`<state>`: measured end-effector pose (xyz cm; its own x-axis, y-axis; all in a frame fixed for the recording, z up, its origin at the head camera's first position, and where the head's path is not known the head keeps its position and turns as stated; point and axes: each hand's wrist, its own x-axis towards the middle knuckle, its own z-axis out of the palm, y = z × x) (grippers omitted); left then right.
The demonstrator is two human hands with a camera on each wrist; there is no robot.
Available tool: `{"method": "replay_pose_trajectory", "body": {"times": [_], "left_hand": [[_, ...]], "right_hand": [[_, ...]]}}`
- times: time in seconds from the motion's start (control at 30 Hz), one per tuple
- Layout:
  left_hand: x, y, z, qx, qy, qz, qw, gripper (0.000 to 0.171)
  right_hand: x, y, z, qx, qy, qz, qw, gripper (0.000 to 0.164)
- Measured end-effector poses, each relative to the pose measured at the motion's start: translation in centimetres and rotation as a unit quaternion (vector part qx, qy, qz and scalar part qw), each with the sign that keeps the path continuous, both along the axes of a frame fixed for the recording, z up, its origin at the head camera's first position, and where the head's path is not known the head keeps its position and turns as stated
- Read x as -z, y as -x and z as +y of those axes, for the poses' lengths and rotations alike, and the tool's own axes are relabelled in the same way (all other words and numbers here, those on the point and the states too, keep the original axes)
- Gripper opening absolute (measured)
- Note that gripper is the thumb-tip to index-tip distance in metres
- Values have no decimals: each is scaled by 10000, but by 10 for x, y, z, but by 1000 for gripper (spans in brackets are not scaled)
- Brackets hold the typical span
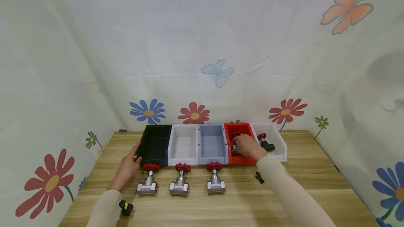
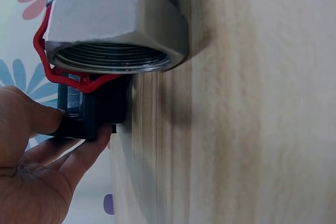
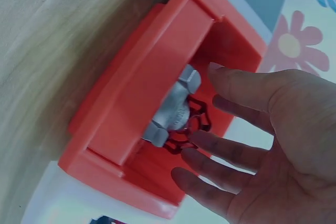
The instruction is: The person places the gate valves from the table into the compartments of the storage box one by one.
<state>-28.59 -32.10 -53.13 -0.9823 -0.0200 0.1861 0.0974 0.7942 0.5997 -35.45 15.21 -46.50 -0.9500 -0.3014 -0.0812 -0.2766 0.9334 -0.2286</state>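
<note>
My left hand (image 1: 127, 165) holds the front left corner of the black bin (image 1: 154, 145), with the thumb and fingertips (image 2: 102, 135) on its walls. My right hand (image 3: 294, 145) reaches into the red bin (image 3: 152, 61) with its fingers spread. Inside that bin lies a metal valve (image 3: 176, 108) with a red handwheel, close to the fingertips but not gripped. Three similar silver valves stand on the table: a left one (image 1: 147, 185), a middle one (image 1: 179, 185) and a right one (image 1: 216, 183), red handwheels toward the bins.
Between the black and red bins sit a white bin (image 1: 184, 145) and a grey bin (image 1: 214, 144). At the right end, another white bin (image 1: 281, 148) contains a dark valve (image 1: 267, 145) with a red handle. A patterned curtain (image 1: 202, 45) hangs behind the wooden table (image 1: 195, 209).
</note>
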Motion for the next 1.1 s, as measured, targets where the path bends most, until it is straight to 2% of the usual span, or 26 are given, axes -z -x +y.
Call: {"method": "replay_pose_trajectory", "body": {"times": [0.2,0.3,0.6,0.83,1.1], "left_hand": [[2,-6,-4,-11,75,-127,9999,64],[2,-6,-5,12,88,-136,9999,64],[1,-3,-3,-4,82,-139,9999,64],[0,-2,-1,-25,34,-199,9998,64],[1,1,1,-13,13,-185,9998,64]], "right_hand": [[-5,-15,-2,32,251,204,9995,41],[-10,-23,-3,-67,316,453,9984,42],[-26,-46,-4,-327,431,1115,9923,43],[-37,-61,-9,-400,442,1330,9893,46],[-41,-76,-13,-612,501,1626,9835,46]]}}
